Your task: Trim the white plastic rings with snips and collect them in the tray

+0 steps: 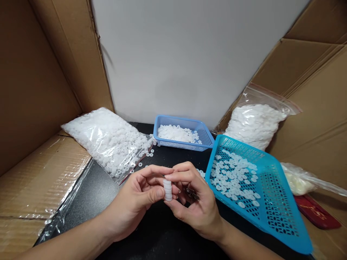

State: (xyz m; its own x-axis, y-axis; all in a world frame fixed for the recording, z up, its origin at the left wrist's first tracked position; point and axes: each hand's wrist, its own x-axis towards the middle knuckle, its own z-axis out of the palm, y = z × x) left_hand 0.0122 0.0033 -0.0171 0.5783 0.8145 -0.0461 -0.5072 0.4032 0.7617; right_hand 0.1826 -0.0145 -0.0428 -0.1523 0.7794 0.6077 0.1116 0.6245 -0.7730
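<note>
A short upright stack of white plastic rings (pixel 167 190) is held between my two hands, over the black table. My left hand (pixel 143 191) pinches the stack from the left with thumb and fingers. From the right, my right hand (pixel 196 202) touches its top and bottom with fingertips and thumb. A small dark metal object (pixel 191 194) sits within the curled fingers of my right hand; its shape is mostly hidden. Loose white rings lie in the turquoise basket (pixel 287 202) to the right of my hands and in the blue basket (pixel 184 145) behind them.
At the left lies an open clear bag of white rings (pixel 103 137), some spilled beside it. Another full bag (pixel 252 122) leans at the back right. Near the right edge are a small bag (pixel 296 180) and a red object (pixel 317 213). Cardboard walls (pixel 54 54) stand around.
</note>
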